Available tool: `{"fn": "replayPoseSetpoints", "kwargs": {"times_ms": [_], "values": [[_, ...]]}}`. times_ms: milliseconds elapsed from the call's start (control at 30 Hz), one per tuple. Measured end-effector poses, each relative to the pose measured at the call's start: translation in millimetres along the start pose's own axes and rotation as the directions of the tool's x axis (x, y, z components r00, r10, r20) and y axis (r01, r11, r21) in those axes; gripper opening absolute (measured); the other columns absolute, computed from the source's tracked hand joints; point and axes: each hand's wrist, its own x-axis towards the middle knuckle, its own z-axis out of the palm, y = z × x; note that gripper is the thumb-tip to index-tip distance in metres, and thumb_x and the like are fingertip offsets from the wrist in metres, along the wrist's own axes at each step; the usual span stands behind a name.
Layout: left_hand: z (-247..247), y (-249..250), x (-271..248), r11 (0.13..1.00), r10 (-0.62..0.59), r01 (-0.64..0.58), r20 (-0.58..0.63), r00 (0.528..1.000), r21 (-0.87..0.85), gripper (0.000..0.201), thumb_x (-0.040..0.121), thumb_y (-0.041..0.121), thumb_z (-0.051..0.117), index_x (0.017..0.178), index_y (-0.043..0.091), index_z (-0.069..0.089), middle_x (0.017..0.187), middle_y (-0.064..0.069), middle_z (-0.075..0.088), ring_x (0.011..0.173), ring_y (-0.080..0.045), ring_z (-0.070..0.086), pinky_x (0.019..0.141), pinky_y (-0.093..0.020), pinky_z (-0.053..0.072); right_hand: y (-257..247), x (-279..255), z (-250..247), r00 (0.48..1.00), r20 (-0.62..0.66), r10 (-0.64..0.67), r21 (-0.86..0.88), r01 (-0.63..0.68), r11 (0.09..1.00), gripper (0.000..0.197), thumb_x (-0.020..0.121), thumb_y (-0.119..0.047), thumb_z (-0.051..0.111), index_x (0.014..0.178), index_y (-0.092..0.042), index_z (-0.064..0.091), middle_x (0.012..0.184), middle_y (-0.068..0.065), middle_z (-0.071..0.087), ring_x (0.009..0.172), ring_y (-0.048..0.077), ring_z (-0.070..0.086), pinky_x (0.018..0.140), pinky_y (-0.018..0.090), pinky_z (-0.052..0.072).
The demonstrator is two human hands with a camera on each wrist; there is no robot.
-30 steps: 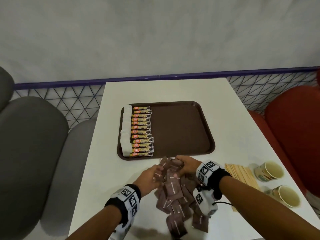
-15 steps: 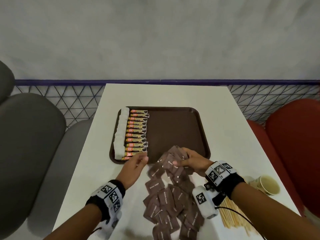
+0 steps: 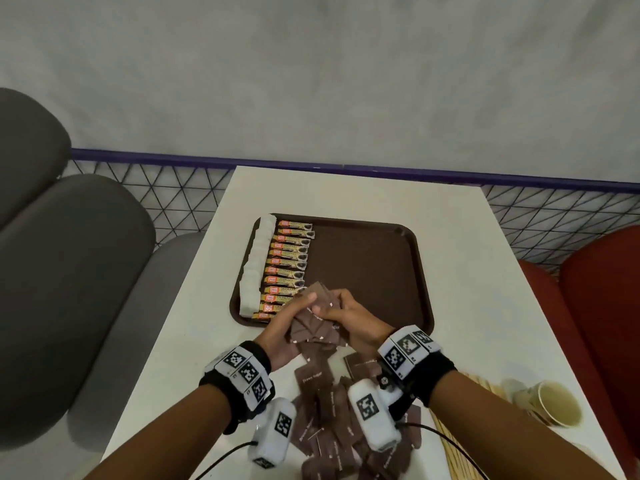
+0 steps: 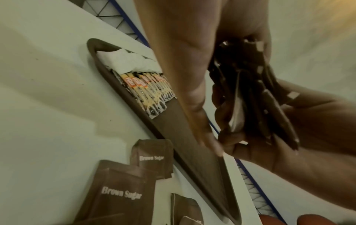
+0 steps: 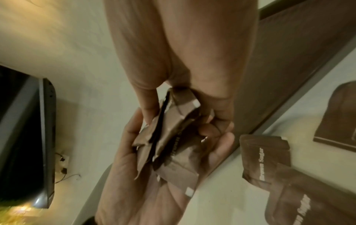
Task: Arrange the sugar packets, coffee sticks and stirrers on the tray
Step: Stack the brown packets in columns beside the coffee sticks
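A brown tray (image 3: pixel 363 268) lies on the white table (image 3: pixel 467 289). A column of white sugar packets (image 3: pixel 258 268) and a row of coffee sticks (image 3: pixel 289 265) fill its left side. Over the tray's near edge both hands hold one bunch of brown sugar packets (image 3: pixel 313 320). My left hand (image 3: pixel 298 311) cradles it from the left with the thumb on top. My right hand (image 3: pixel 337 308) pinches it from the right. The wrist views show the bunch (image 5: pixel 173 137) fanned unevenly between the palms (image 4: pixel 250 94). Loose brown sugar packets (image 3: pixel 329 410) lie near me; wooden stirrers (image 3: pixel 453 438) lie at right.
Two paper cups (image 3: pixel 554 405) stand at the table's right near corner beside the stirrers. The tray's middle and right are bare. Grey seats (image 3: pixel 69 271) are left of the table, red seats (image 3: pixel 606 306) right. A mesh railing (image 3: pixel 173 195) runs behind it.
The right hand lifted a bunch of brown sugar packets from the pile toward the tray. The left hand, open near the coffee sticks half a second ago, has come in to hold the bunch.
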Motion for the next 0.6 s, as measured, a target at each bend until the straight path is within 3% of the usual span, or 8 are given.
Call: {"fn": "replayPoseSetpoints", "kwargs": {"times_ms": [133,233,333,400,433,500,600], "values": [[-12,0,0,0.996,-0.047,0.045,-0.029,0.998,-0.074,0.032,0.080,0.028,0.057,0.100,0.007,0.070,0.094,-0.019,0.068,0.075,-0.030,0.067,0.080,-0.045,0.051,6,5,13,0.998,0.061,-0.032,-0.062,0.036,0.997,0.028,0.092,-0.012,0.053,0.114,-0.011,0.036,0.096,0.003,0.053,0.084,0.012,0.058,0.070,0.023,0.051],[-13,3,-3,0.990,-0.070,0.066,-0.023,0.997,-0.121,0.035,0.083,0.025,0.055,0.110,0.006,0.065,0.098,-0.020,0.066,0.078,-0.032,0.066,0.081,-0.054,0.051,6,8,17,0.991,0.115,-0.067,-0.159,0.085,0.984,0.025,0.094,-0.016,0.049,0.114,-0.009,0.036,0.102,0.005,0.051,0.096,0.016,0.054,0.082,0.027,0.048],[-14,9,-2,0.989,-0.052,0.050,-0.016,0.998,-0.138,0.041,0.081,0.022,0.061,0.117,0.004,0.060,0.105,-0.020,0.064,0.083,-0.031,0.066,0.081,-0.055,0.051,2,13,18,0.992,0.115,-0.053,-0.187,0.074,0.979,0.024,0.094,-0.021,0.050,0.113,-0.012,0.039,0.104,0.006,0.054,0.099,0.018,0.054,0.089,0.032,0.046],[-13,12,-3,0.991,-0.050,0.047,-0.020,0.999,-0.129,0.045,0.077,0.019,0.063,0.119,0.003,0.059,0.112,-0.023,0.061,0.091,-0.033,0.064,0.092,-0.057,0.044,0,17,15,0.994,0.083,-0.075,-0.410,0.102,0.906,0.023,0.093,-0.032,0.051,0.111,-0.018,0.046,0.112,0.010,0.055,0.111,0.022,0.049,0.098,0.038,0.041],[-13,14,-4,0.992,-0.043,0.040,-0.018,0.999,-0.123,0.044,0.077,0.018,0.063,0.119,0.002,0.060,0.114,-0.024,0.060,0.094,-0.034,0.063,0.094,-0.057,0.043,-2,19,11,0.994,0.064,-0.094,-0.567,0.114,0.816,0.023,0.093,-0.036,0.049,0.110,-0.020,0.050,0.114,0.009,0.051,0.117,0.024,0.042,0.102,0.039,0.036],[-13,15,-4,0.995,-0.025,0.024,-0.004,1.000,-0.101,0.039,0.079,0.015,0.063,0.116,0.002,0.061,0.110,-0.023,0.063,0.093,-0.034,0.065,0.089,-0.051,0.050,-6,23,5,0.990,0.038,-0.135,-0.716,0.121,0.687,0.026,0.094,-0.039,0.044,0.111,-0.023,0.055,0.115,0.001,0.041,0.122,0.023,0.031,0.108,0.039,0.024],[-11,15,-6,0.995,-0.037,0.036,-0.016,0.999,-0.096,0.034,0.077,0.009,0.060,0.110,0.003,0.061,0.098,-0.021,0.068,0.083,-0.031,0.069,0.068,-0.040,0.059,-9,28,-3,0.987,0.062,-0.150,-0.725,0.148,0.673,0.031,0.094,-0.040,0.044,0.114,-0.022,0.061,0.120,0.001,0.037,0.121,0.017,0.025,0.111,0.037,0.013]]}}
